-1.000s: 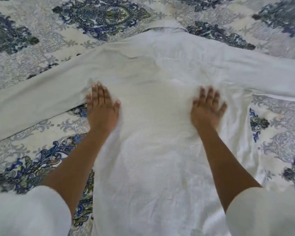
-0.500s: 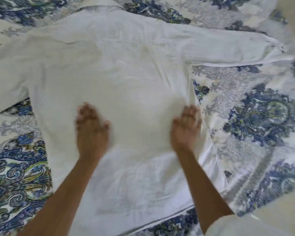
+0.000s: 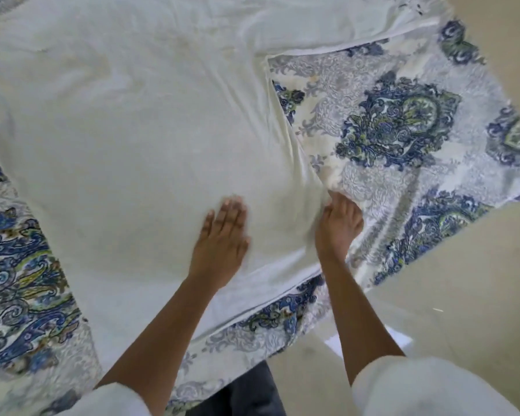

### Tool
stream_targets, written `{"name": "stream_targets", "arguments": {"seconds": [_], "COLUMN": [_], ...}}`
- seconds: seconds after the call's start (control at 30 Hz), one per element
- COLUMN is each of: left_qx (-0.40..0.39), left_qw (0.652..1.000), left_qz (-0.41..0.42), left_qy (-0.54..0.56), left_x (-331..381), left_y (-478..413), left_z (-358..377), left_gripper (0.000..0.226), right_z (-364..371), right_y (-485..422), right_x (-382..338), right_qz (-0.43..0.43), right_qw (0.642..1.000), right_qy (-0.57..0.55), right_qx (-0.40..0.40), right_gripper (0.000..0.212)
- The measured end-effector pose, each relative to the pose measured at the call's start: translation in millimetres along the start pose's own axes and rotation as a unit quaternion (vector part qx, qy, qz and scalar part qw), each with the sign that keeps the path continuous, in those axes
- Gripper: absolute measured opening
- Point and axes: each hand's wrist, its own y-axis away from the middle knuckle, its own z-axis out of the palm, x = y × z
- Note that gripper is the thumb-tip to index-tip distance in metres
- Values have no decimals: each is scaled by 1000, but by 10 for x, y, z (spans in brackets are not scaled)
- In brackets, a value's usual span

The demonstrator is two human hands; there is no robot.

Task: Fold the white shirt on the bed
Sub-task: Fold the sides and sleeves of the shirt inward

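The white shirt [image 3: 138,139] lies spread flat, back side up, across the patterned bed cover [image 3: 397,127]. Its right sleeve [image 3: 327,28] stretches toward the upper right. My left hand [image 3: 222,238] rests palm down on the shirt's lower body, fingers together and flat. My right hand [image 3: 338,226] lies at the shirt's right side seam near the hem, fingers extended, touching the fabric edge; I cannot tell whether it pinches the cloth.
The bed's corner and front edge [image 3: 282,334] sit close to my body. Beige floor [image 3: 463,295] lies to the right and below. My dark trousers [image 3: 246,391] show at the bottom, against the bed.
Both hands have slid down the shirt toward the hem and to the right. The right hand has reached the shirt's side edge. The view has shifted right, showing the bed corner and floor.
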Motion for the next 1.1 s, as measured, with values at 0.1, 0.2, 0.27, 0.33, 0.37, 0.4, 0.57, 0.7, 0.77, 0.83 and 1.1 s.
{"name": "stream_targets", "arguments": {"seconds": [0.1,0.2,0.27,0.33,0.37,0.4,0.57,0.7,0.77,0.83,1.1], "left_qx": [-27,-42,-56,-67,-64,-62,-61,-51,-17,36,104], "left_qw": [999,995,992,990,990,990,990,994,993,987,511], "left_qz": [37,86,112,119,119,120,125,71,-21,-71,-596], "left_qy": [-4,-13,-21,-25,-26,-28,-24,62,117,140,611], "left_x": [184,307,344,363,369,378,394,351,295,259,786], "left_y": [157,312,369,397,408,420,442,590,854,1198,1648], "left_z": [110,140,175,207,214,218,228,170,98,48,-203], "left_gripper": [61,60,60,61,61,61,61,59,57,50,25], "right_z": [-298,-465,-456,-430,-424,-432,-489,-490,-512,-506,-374], "right_y": [-104,-88,-78,-93,-95,-98,-86,-52,49,192,737], "right_x": [397,644,769,890,933,950,795,783,788,799,648], "right_qz": [88,97,119,161,171,173,220,268,321,364,391], "right_qw": [981,943,935,933,933,933,888,879,817,747,613], "right_qy": [-124,-160,-159,-187,-192,-190,-318,-324,-412,-478,-652], "right_qx": [-119,-275,-295,-262,-253,-252,-248,-226,-244,-284,-216], "right_gripper": [27,26,19,6,9,13,17,24,20,22,37]}}
